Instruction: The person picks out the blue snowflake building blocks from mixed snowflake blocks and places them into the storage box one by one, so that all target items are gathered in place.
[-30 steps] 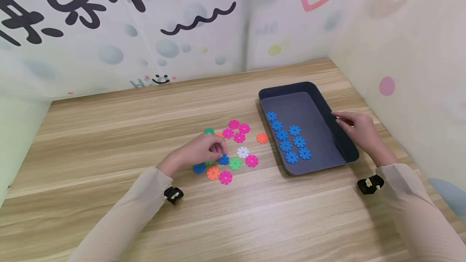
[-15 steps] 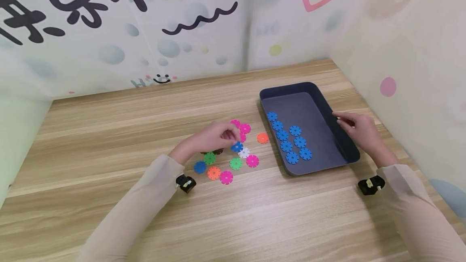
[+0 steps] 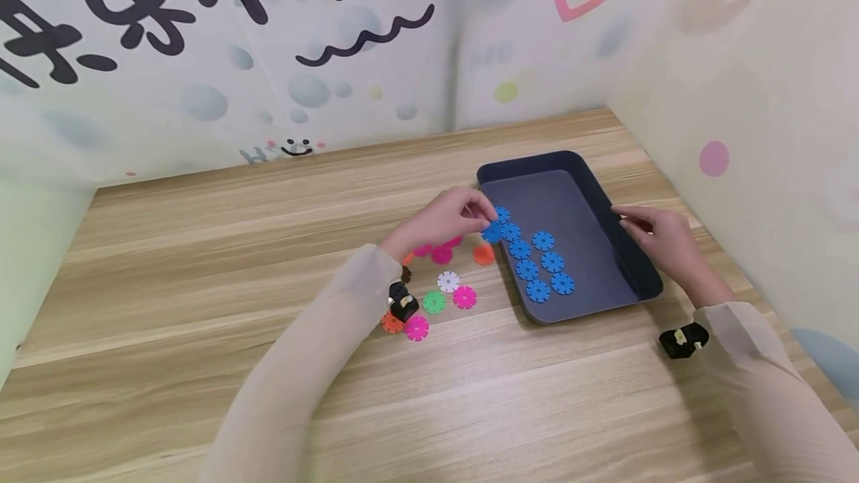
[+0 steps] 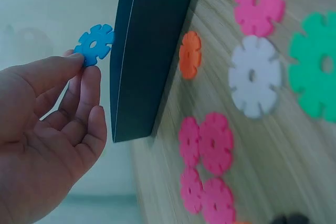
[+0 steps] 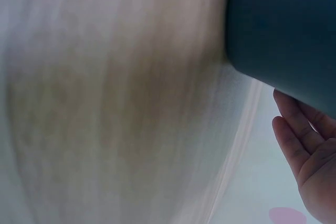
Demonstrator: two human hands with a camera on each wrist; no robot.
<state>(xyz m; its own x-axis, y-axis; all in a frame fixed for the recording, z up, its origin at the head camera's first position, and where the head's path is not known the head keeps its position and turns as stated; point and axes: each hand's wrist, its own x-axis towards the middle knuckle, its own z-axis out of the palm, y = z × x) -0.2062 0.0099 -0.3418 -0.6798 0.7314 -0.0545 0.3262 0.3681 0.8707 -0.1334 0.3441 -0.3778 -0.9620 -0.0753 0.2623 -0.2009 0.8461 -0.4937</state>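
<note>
In the head view my left hand (image 3: 451,216) pinches a blue notched disc (image 4: 95,44) between thumb and fingertips. It is above the left rim of the dark rectangular tray (image 3: 570,207). More blue discs (image 3: 526,269) lie flat in two columns at the tray's left side. Against the outside of the tray's right wall, the fingers of my right hand (image 3: 664,241) touch near the rim, fairly straight; the right wrist view shows them partly hidden behind the tray. An orange disc (image 3: 483,254) lies just outside the tray, below the left hand.
Left of the tray lie a white disc (image 3: 448,282), a green disc (image 3: 434,302), and several pink discs (image 3: 464,297). My left sleeve (image 3: 335,326) hides part of this group. Walls (image 3: 758,95) border the wooden table at the back and right.
My left hand has carried the blue disc rightward and away from me, from the loose discs to the tray's left rim. The right hand has stayed at the tray's right wall.
</note>
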